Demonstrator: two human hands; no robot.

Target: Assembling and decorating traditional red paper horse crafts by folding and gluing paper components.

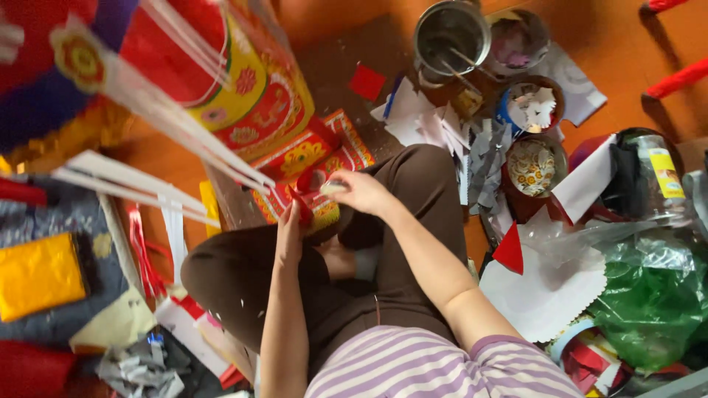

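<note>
2 hands [289, 234], 4 round containers [450, 33], 1 green bag [653, 298].

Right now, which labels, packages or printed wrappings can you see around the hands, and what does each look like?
Yellow label: tall rectangle on a dark jar, far right.
Green plastic bag: crumpled, lower right on the floor.
Printed red-and-yellow paper piece: flower patterns, in front of the knees; the right hand and left hand work at its near end.
Yellow packet: flat, shiny, rectangular, far left.
No screens or signs.
</note>
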